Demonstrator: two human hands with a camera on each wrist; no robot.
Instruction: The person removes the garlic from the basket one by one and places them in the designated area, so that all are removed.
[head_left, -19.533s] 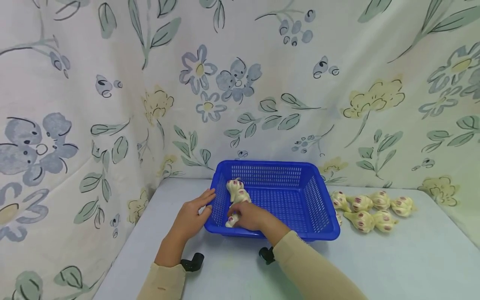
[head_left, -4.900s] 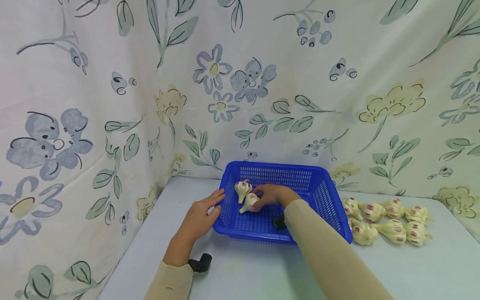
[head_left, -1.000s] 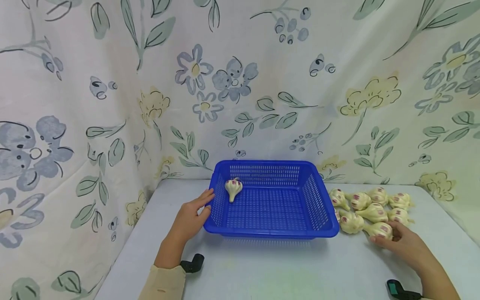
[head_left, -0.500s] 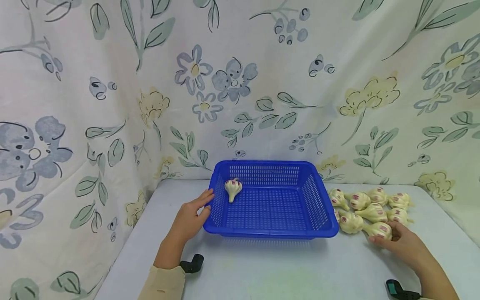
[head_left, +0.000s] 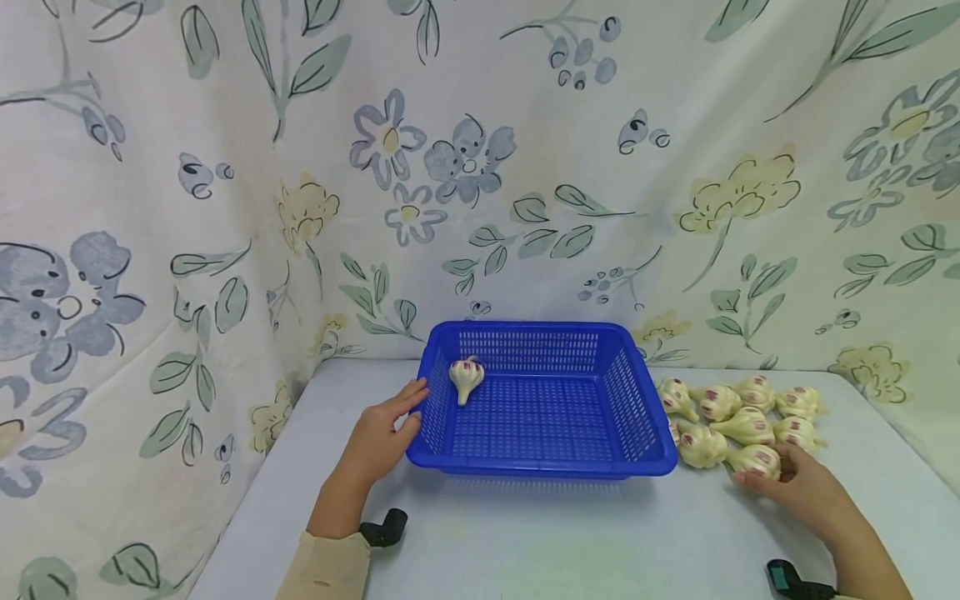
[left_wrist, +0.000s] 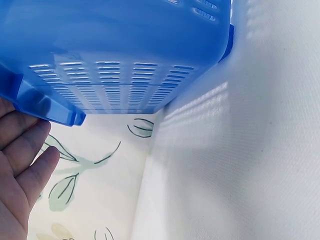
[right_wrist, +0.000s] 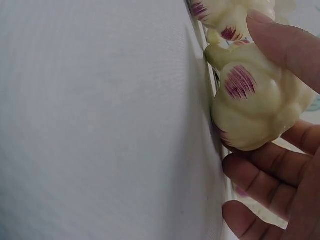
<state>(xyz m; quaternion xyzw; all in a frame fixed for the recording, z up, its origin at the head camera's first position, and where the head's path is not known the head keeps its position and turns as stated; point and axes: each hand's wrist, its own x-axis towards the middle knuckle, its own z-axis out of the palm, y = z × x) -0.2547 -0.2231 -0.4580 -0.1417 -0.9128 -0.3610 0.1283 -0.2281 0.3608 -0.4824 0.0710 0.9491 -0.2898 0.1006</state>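
A blue plastic basket (head_left: 540, 425) with slotted walls stands mid-table. One garlic bulb (head_left: 467, 379), white with purple streaks, lies inside near its left back corner. My left hand (head_left: 381, 437) rests its extended fingers against the basket's left rim; the left wrist view shows those fingers (left_wrist: 30, 145) just under the rim. Right of the basket, my right hand (head_left: 806, 492) holds the front garlic bulb (head_left: 756, 460) of a group, thumb on one side and fingers on the other. In the right wrist view that bulb (right_wrist: 255, 100) appears to touch the table.
Several more garlic bulbs (head_left: 742, 425) lie close together right of the basket, one partly hidden by its wall. Floral cloth (head_left: 480, 167) hangs behind and to the left of the white table (head_left: 480, 542).
Since the older frames, garlic bulbs have left the basket, leaving one, and the group at right has grown. Over the last second, my right hand and its bulb shifted slightly left; the left hand stayed still.
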